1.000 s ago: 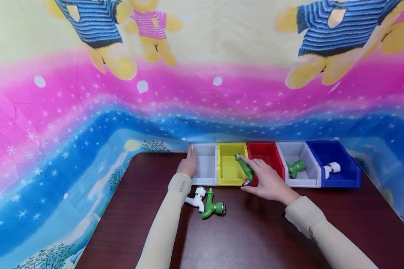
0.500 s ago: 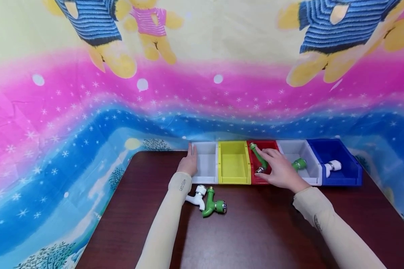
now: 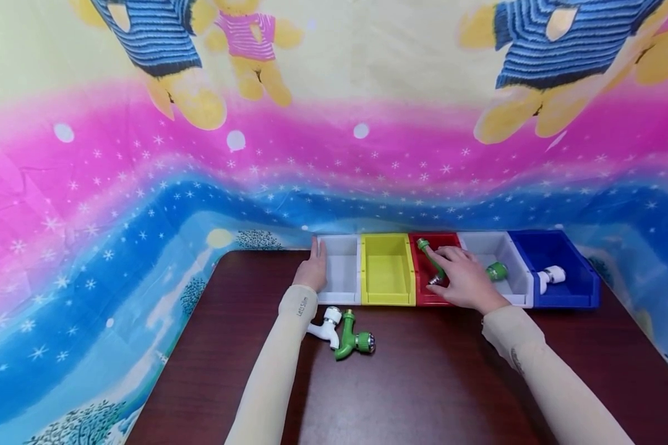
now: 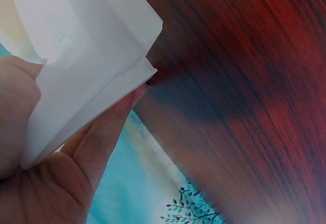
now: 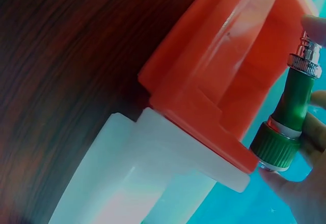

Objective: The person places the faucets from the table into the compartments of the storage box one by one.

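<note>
In the head view my left hand [image 3: 310, 273] is at the outer side of the leftmost light grey bin [image 3: 342, 298]. The left wrist view shows thumb and fingers on opposite faces of the bin's wall [image 4: 81, 76], gripping it. My right hand [image 3: 469, 281] holds a green faucet [image 5: 293, 99] over the red bin [image 3: 440, 299]. The right wrist view shows its ribbed green knob and metal threaded end, with fingers around it. On the table before the bins lie a white faucet [image 3: 328, 327] and another green faucet [image 3: 346, 337], side by side.
A yellow bin [image 3: 388, 298], a second light grey bin [image 3: 503, 301] and a blue bin [image 3: 581, 290] complete the row along the back of the dark wooden table [image 3: 412, 383]. A green faucet [image 3: 497, 271] lies in that grey bin, a white faucet [image 3: 551, 277] in the blue one.
My right hand has carried the green faucet rightward from the yellow bin's edge to over the red bin, shifting only slightly in the last half second. My left hand stays on the grey bin.
</note>
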Available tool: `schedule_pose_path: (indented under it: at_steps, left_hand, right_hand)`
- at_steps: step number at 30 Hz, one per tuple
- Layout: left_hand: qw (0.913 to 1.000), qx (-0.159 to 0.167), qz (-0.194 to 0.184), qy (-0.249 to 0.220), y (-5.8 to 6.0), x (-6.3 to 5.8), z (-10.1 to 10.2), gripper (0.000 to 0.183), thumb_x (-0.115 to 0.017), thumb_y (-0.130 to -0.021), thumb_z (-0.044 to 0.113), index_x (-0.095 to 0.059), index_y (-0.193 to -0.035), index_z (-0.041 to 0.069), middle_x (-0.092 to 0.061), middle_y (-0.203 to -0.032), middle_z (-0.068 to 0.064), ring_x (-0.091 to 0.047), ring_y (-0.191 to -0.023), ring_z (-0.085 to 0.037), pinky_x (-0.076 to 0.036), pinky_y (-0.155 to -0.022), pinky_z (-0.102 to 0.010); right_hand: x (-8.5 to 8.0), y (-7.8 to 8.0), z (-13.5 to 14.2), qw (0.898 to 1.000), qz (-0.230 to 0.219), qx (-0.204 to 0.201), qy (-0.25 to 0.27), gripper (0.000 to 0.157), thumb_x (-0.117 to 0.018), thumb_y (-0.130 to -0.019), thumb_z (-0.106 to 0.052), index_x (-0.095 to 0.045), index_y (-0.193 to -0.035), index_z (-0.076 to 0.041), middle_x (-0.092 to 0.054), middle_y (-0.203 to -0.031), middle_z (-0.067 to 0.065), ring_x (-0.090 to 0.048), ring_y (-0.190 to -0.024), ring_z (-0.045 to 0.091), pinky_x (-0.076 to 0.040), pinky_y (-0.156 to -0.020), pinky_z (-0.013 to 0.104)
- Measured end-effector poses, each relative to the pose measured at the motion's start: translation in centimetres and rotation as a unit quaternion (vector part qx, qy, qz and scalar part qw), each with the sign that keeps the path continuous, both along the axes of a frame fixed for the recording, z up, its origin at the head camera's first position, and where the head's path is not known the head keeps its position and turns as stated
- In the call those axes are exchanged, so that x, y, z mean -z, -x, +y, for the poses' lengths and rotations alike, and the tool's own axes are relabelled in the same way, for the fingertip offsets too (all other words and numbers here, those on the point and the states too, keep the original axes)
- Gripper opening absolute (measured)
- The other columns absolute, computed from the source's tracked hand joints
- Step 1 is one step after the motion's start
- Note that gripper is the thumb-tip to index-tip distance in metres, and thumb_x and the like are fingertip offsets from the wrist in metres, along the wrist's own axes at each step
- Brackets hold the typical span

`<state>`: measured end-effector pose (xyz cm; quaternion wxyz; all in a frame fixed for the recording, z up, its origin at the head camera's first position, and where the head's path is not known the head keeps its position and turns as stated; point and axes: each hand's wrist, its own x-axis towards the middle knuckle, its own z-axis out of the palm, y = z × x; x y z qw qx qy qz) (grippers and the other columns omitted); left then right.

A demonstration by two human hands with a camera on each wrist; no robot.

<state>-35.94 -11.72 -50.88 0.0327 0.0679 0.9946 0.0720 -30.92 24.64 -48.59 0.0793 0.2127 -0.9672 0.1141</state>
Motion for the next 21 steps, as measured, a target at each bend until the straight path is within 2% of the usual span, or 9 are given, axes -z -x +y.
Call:
schedule_pose_path:
  at_steps: [8,21]
  left_hand:
    - [1.0,-0.004,0.002,-0.009,-0.2,-0.2,-0.1,0.088,-0.059,-0.096,-0.005,-0.007,-0.167,0.005,0.004,-0.174,-0.02,-0.05,-0.05,-0.018,-0.047,-0.051,-0.03]
    - [0.9999,0.0,-0.005,-0.009,0.0,0.1,-0.1,0.087,-0.057,-0.098,-0.004,-0.005,-0.167,0.006,0.006,-0.174,-0.019,-0.049,-0.049,-0.016,-0.045,-0.048,-0.028]
  right_hand:
    - [0.8,0.5,-0.1,1.0,0.011,-0.009,-0.011,0.092,-0.083,-0.083,-0.038,-0.041,-0.16,-0.012,-0.052,-0.148,0.021,-0.042,-0.141,0.042,-0.027,-0.116,0.073]
    - [1.6,1.2,0.0,0.999,-0.017,-0.002,-0.031,0.093,-0.08,-0.085,-0.04,-0.037,-0.162,-0.012,-0.049,-0.151,0.022,-0.038,-0.143,0.043,-0.022,-0.119,0.073]
